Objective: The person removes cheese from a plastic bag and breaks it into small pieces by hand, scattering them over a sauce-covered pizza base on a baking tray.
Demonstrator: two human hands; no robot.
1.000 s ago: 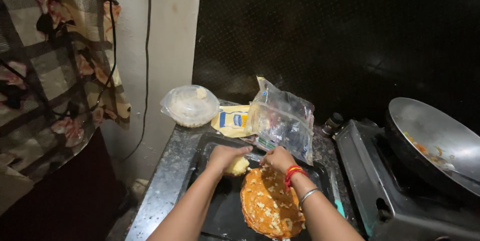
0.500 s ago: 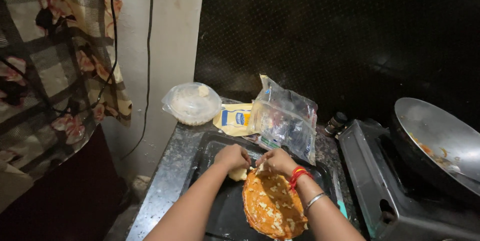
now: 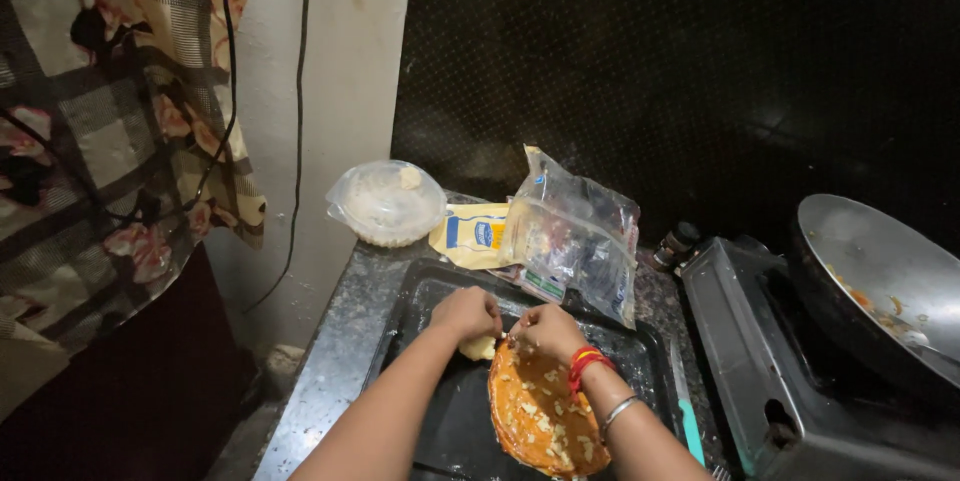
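- A person's left hand (image 3: 466,312) closes over a pale yellow block (image 3: 480,346), seemingly cheese, held at the top edge of a round sauced flatbread (image 3: 540,416) lying in a dark tray (image 3: 640,361) on the stone worktop (image 3: 330,371).
- The right hand (image 3: 545,329), fingers curled and pinching at the block's near side, hovers over the flatbread; what it grips cannot be told for sure.
- The block looks soft and crumbly, likely greasy; best held by its broad sides.
- The flatbread appears limp and wet on top, so lift from beneath its rim.
- A clear bag (image 3: 580,241), a yellow packet (image 3: 472,236) and a lidded bowl (image 3: 387,203) sit behind; a pan (image 3: 880,271) rests on the stove.
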